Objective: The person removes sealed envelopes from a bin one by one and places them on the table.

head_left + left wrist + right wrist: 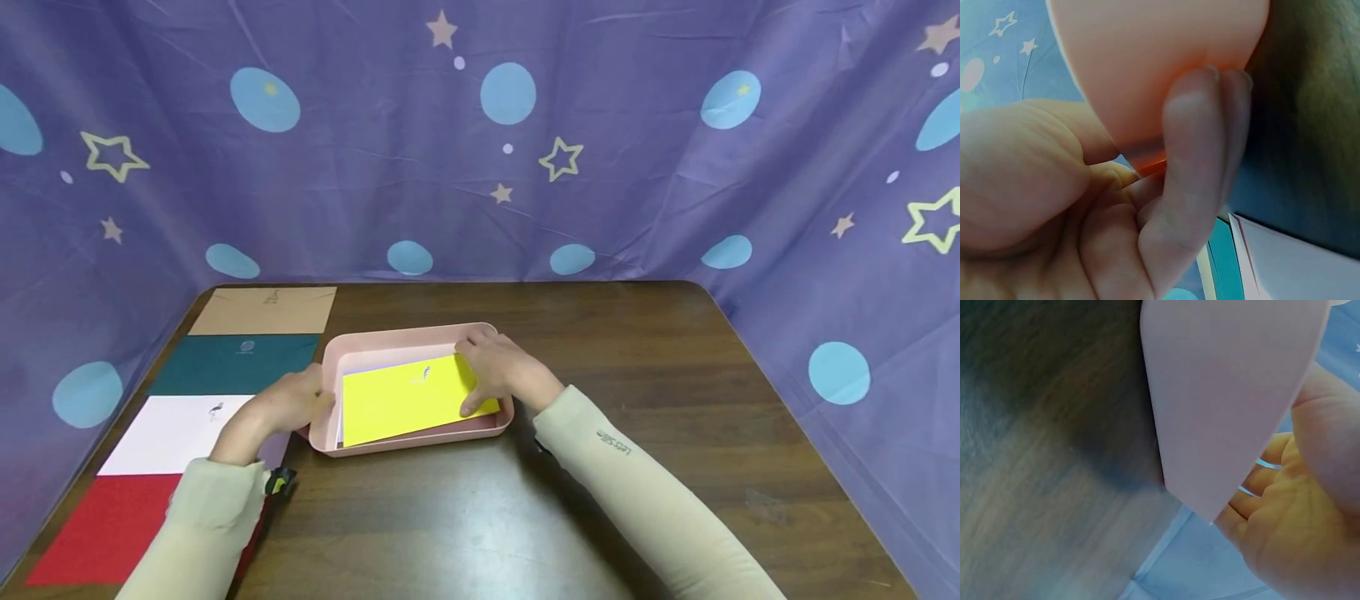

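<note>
A pink tray (408, 337) lies on the wooden table, with a yellow envelope (397, 402) slightly askew inside it. A bird print marks the envelope's upper part, and a strip of purple and white shows from beneath its edge. My left hand (288, 407) grips the tray's left wall; in the left wrist view its curled fingers (1194, 137) press the outer side. Reaching over the tray's right side, my right hand (504, 371) holds the envelope's right end, thumb near the lower edge and fingers by the upper one. The tray wall (1229, 394) partly hides those fingers in the right wrist view.
Along the table's left side lie a tan envelope (258, 312), a teal envelope (225, 371), a white envelope (172, 433) and a red envelope (105, 529) in a column. A purple curtain (630, 208) with stars surrounds the wooden table (675, 400).
</note>
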The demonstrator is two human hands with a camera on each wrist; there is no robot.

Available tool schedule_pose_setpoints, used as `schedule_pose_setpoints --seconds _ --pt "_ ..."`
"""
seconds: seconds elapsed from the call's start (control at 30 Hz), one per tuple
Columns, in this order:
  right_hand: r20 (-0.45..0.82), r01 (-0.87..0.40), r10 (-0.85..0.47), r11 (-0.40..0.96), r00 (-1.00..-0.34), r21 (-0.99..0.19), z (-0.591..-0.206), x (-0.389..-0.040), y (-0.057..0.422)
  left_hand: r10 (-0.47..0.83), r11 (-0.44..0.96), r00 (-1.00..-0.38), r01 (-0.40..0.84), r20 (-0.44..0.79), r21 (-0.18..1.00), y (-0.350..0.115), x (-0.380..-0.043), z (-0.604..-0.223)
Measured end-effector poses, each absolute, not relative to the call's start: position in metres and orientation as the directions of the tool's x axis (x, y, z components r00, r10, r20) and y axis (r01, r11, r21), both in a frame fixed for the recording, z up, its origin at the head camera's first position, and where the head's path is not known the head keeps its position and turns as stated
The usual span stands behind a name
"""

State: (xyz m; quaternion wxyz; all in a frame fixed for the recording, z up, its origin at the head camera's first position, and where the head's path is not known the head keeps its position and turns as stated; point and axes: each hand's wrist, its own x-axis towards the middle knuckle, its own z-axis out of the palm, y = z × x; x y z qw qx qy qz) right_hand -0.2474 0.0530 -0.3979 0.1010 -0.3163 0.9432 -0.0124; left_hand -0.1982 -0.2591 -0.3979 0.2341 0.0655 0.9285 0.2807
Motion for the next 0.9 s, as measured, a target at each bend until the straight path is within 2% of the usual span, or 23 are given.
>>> schedule_pose_setpoints --seconds 0.9 --pt "-0.068 -0.563 -0.599 0.780 -0.798 -0.273 -0.4066 -0.2537 0.0623 0.267 0.841 -0.901 0.046 -0.341 0.539 -0.2588 -0.1976 -0.3986"
